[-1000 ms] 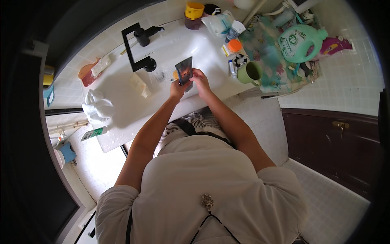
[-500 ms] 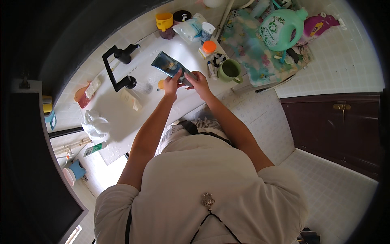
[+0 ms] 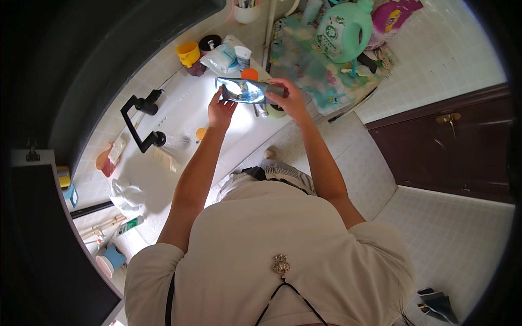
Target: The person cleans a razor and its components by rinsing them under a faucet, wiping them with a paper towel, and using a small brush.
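Note:
A shiny dark-blue squeeze tube [image 3: 246, 91] is held level above the right part of the white sink counter [image 3: 234, 142], its surface glaring with reflected light. My left hand [image 3: 222, 113] supports the wide flat end from below, thumb at its edge. Around the narrower, darker end closes my right hand [image 3: 290, 99], which partly covers that end. Just beyond the tube shows an orange lid [image 3: 249, 74]. A green mug [image 3: 277, 111] sits beneath my right hand, mostly hidden.
A black faucet [image 3: 147, 105] stands left of my hands. A yellow cup [image 3: 188, 54] and a soft white pack [image 3: 219, 58] line the back. Further left lie a reddish soap dish [image 3: 105, 163] and white cloth [image 3: 126, 196]. A green jug [image 3: 337, 33] stands far right, near a brown door [image 3: 443, 146].
The tube has moved right and turned from slanting to nearly level. My left hand has shifted to its flat end; my right hand has moved out to the other end. The view has shifted too.

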Motion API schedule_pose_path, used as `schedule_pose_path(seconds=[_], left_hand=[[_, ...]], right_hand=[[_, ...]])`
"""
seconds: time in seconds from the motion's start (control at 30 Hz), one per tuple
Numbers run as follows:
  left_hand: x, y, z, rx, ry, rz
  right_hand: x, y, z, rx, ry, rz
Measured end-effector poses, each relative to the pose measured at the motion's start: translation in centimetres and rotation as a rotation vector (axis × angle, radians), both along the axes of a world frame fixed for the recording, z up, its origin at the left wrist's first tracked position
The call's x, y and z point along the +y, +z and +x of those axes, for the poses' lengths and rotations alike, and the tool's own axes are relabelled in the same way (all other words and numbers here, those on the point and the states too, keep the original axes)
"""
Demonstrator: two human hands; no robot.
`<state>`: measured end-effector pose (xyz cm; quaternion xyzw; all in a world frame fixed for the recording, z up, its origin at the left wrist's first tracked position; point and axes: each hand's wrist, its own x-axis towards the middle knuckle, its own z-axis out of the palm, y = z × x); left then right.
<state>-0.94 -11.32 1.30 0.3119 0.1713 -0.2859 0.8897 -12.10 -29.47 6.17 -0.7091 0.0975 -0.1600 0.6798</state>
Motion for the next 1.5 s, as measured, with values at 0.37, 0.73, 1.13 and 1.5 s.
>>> schedule_pose_path(seconds=[0.37,0.73,1.13,1.5], left_hand=[[-7.6,-1.8,1.0,-0.907,-0.651,0.537],[-8.2,-4.1,-1.1,-0.94,-0.731,1.03],[-9.2,-2.4,-1.7,-1.047,-0.631,1.226],[-9.5,-3.0,-1.0,-0.931,-0.717,0.913]], right_hand=[[-6.4,2.9,-2.0,-0.349,-0.696,0.257],[-4.8,3.7,-3.2,-0.149,-0.693,-0.344],[-5.2,3.5,-2.9,-0.239,-0.594,-0.782],[-2.8,0.4,-0.7,-0.107,-0.347,-0.744]])
